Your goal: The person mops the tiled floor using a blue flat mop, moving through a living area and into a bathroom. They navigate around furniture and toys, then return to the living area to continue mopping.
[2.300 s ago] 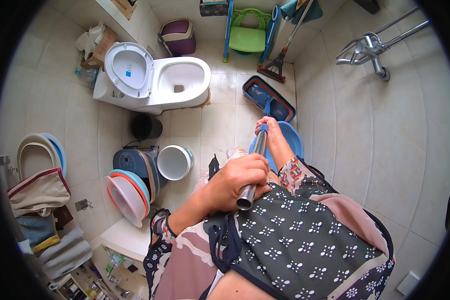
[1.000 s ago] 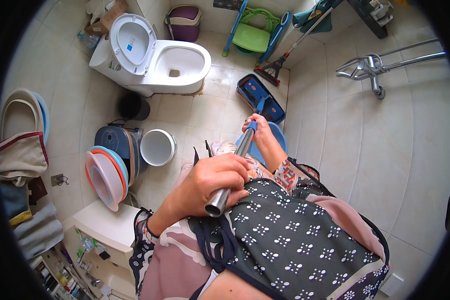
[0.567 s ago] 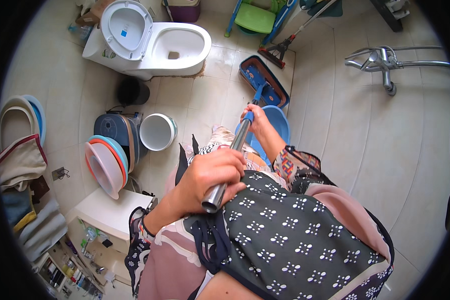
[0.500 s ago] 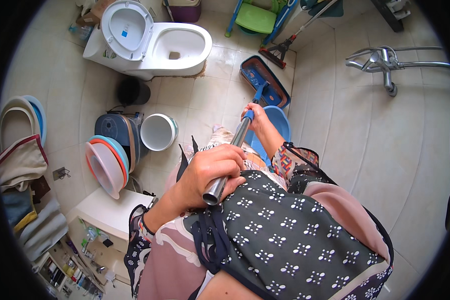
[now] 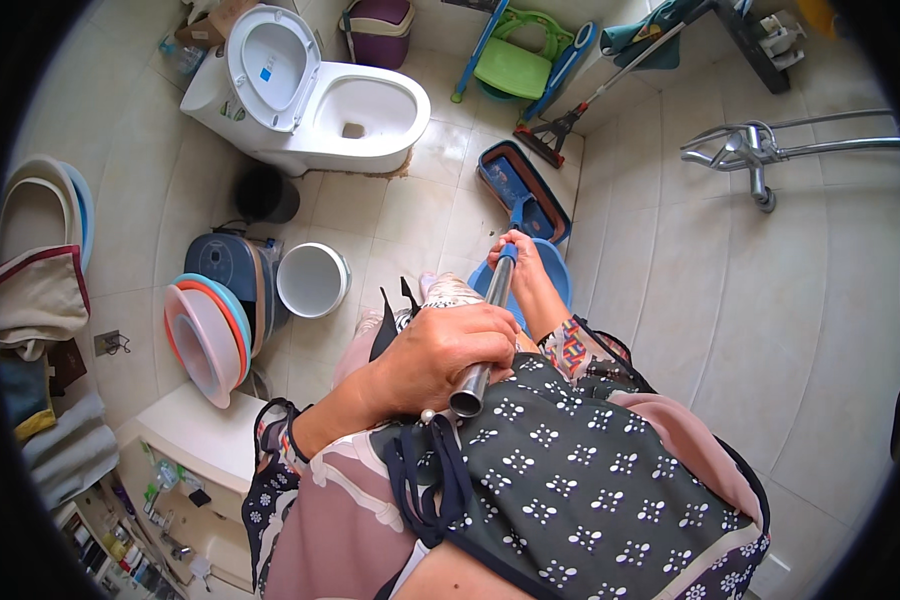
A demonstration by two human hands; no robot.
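Observation:
Both of my hands are closed round one long metal mop pole (image 5: 499,288). My left hand (image 5: 442,352) grips it near the open hollow end, just in front of my dark patterned apron (image 5: 570,470). Farther down, my right hand (image 5: 526,268) wraps the pole by its blue collar. The blue lower end of the mop reaches into a narrow rectangular mop bucket (image 5: 562,200), dark blue with a brownish rim. A flat mop head seems to lie inside it, but its details are hard to make out. Behind my right hand sits a blue basin (image 5: 558,282), partly hidden by my arm.
A white toilet (image 5: 370,110) with raised lid stands far left of the mop bucket. A white bucket (image 5: 313,280), a black bin (image 5: 267,195) and stacked basins (image 5: 205,345) are on the left. A squeegee (image 5: 555,135) and green folding chair (image 5: 515,65) stand at the back.
The pole's near end has swung right, so the pole stands steeper in view. Both hands keep their grip and have shifted slightly with it. The whole view has shifted a little.

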